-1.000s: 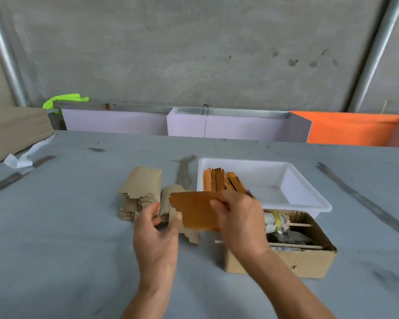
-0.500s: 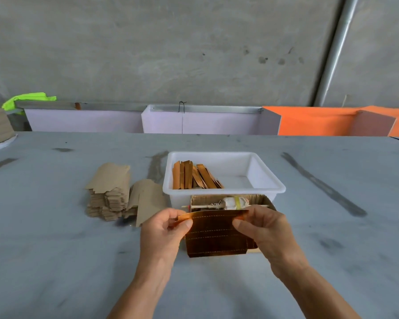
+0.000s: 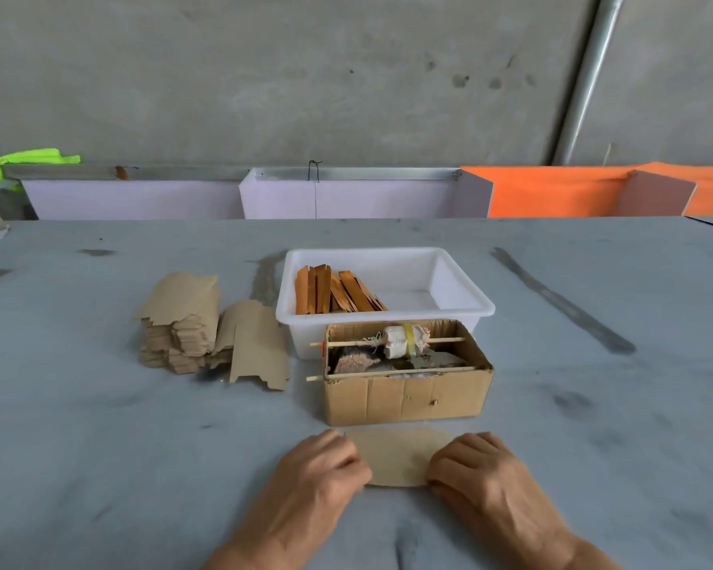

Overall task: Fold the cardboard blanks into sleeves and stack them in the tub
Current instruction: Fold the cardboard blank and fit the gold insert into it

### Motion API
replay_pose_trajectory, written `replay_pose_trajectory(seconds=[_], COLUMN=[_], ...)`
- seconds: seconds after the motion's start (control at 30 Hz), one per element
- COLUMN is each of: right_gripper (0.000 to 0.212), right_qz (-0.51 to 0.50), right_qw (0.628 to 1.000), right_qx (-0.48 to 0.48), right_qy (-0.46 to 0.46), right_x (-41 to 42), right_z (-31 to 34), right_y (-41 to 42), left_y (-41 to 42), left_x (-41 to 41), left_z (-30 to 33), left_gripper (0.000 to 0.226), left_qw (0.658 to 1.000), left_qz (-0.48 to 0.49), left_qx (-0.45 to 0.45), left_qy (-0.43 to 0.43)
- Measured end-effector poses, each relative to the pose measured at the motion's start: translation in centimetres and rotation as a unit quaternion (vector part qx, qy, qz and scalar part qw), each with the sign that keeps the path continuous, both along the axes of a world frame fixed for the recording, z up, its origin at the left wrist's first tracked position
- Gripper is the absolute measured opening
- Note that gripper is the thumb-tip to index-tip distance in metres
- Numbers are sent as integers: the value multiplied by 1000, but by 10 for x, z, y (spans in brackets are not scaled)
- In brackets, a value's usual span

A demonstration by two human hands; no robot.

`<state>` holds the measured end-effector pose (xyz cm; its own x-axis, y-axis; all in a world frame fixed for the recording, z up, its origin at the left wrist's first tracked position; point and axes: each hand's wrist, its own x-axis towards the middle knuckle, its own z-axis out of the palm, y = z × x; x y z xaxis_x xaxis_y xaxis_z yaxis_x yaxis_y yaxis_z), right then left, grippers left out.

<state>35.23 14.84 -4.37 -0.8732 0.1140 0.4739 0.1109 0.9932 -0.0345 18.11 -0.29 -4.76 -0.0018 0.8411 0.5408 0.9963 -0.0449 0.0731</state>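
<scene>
1. Cardboard blank (image 3: 396,454), one, lies flat on the big grey table (image 3: 99,425), close to the person, just in front of one brown box (image 3: 404,388).
2. One white tub (image 3: 387,281) sits behind the box, with several orange sleeves (image 3: 334,290) leaning at its left end; too packed to count.
3. One pile of blanks (image 3: 182,322) sits left of the tub, a loose blank (image 3: 256,347) leaning on it.
4. A grey wall (image 3: 305,76) is behind the table.
5. Left hand (image 3: 318,479) and right hand (image 3: 482,475), fingers curled, press down on the blank's two ends.
</scene>
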Motion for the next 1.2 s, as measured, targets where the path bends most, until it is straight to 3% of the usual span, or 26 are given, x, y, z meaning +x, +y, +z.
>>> replay_pose_trajectory(seconds=[0.17, 0.27, 0.37, 0.57, 0.67, 0.9, 0.97, 1.03, 1.2], right_gripper=[12, 8, 8, 13, 8, 20, 15, 24, 31], right_qz=[-13, -43, -117, -232, -272, -316, -319, -322, -336], right_qw=[999, 992, 963, 908, 897, 876, 873, 870, 865], right_qx=[-25, -115, -244, -344, -336, -322, -324, -339, -350], right_qy=[-16, -5, -8, -56, -88, -173, -175, -159, -128], right_x=[4, 6, 4, -13, -15, -21, -22, -21, -19], right_z=[0, -3, -6, -1, 0, 16, 16, 14, 7], right_y=[-6, -10, -10, -10, -5, -1, -1, -2, -2], left_y=[-4, -6, 0, 11, 12, 13, 11, 10, 11], left_x=[7, 12, 13, 16, 14, 10, 12, 15, 33], left_z=[1, -3, -7, -12, -13, -10, -10, -9, -3], left_gripper=[27, 13, 7, 13, 31, 35, 33, 30, 26], left_qw=[999, 990, 960, 914, 899, 872, 874, 886, 971], left_qz=[-3, 27, 96, 214, 257, 329, 336, 327, 160], left_qx=[-26, -41, -49, -78, -86, -102, -93, -76, -4], left_qy=[-47, -131, -256, -335, -343, -347, -337, -321, -179])
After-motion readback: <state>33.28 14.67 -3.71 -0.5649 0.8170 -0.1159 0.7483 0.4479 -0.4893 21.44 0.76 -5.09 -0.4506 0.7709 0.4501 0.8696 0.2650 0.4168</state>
